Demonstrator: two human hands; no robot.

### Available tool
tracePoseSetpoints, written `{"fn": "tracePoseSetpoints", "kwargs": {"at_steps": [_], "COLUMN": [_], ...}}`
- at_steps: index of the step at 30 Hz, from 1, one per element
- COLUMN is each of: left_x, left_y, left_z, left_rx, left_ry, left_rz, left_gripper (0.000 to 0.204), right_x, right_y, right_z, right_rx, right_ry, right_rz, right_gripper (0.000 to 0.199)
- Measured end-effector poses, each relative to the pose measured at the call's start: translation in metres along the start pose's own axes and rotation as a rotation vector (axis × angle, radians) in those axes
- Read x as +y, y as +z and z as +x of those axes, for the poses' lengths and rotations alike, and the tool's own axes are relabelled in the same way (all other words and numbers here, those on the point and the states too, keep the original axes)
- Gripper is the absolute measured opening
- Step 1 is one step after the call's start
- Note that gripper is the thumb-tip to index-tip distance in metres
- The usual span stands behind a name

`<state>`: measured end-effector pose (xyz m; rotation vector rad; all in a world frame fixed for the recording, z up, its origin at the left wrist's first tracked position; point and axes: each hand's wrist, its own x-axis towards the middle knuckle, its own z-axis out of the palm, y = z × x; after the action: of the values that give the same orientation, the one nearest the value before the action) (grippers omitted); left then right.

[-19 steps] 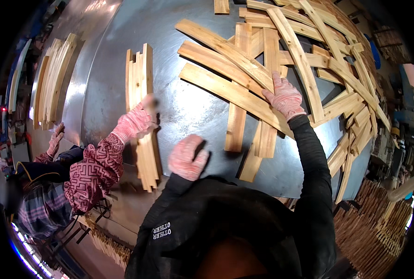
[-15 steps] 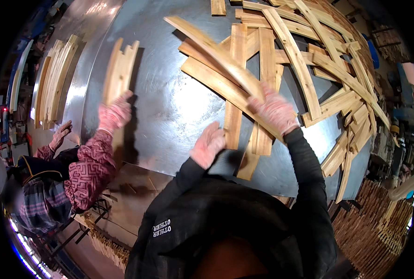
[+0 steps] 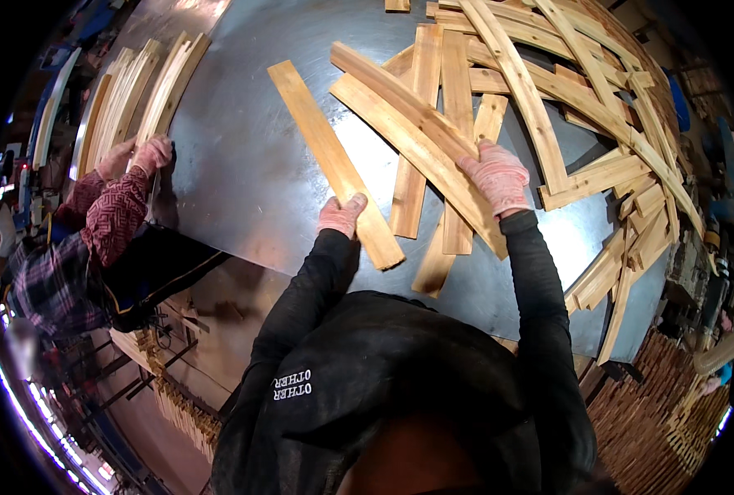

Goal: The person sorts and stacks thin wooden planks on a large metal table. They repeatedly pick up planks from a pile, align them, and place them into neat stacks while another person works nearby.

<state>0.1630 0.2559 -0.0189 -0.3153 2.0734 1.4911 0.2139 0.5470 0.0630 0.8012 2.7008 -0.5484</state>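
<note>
My left hand (image 3: 342, 216), in a pink-and-white work glove, is closed on a light wooden board (image 3: 325, 153), its thumb across the top face near the lower end. This board lies apart from the pile, slanting up and left. My right hand (image 3: 497, 177), gloved alike, grips the near end of a browner wooden board (image 3: 408, 95) on the left side of the pile. Just below that one runs a paler board (image 3: 416, 161), partly covered by my right hand. Several other boards (image 3: 457, 124) cross underneath.
A heap of loose boards (image 3: 581, 107) covers the right of the metal table (image 3: 243, 165). At the left, a co-worker's gloved hand (image 3: 154, 154) is on upright-looking rows of boards (image 3: 171, 87). Stacked wood strips (image 3: 656, 412) stand beyond the table's right front corner.
The light board has swung left off the pile, and my left hand now holds it. My right hand has shifted to another board. The co-worker's boards have moved left to the row.
</note>
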Motion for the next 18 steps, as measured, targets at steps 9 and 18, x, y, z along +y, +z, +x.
{"fn": "tracePoseSetpoints", "kwargs": {"at_steps": [9, 18], "left_x": [-0.022, -0.032], "left_y": [0.017, 0.0], "left_z": [0.01, 0.023], "left_rx": [-0.213, -0.213], "left_ry": [-0.116, -0.151], "left_rz": [-0.487, -0.706], "left_gripper": [0.062, 0.065], "right_x": [-0.085, -0.084], "right_y": [0.094, 0.089], "right_z": [-0.084, -0.061], "right_rx": [0.069, -0.232], "right_ry": [-0.707, -0.059], "right_rz": [-0.28, 0.295], "right_gripper": [0.015, 0.095]}}
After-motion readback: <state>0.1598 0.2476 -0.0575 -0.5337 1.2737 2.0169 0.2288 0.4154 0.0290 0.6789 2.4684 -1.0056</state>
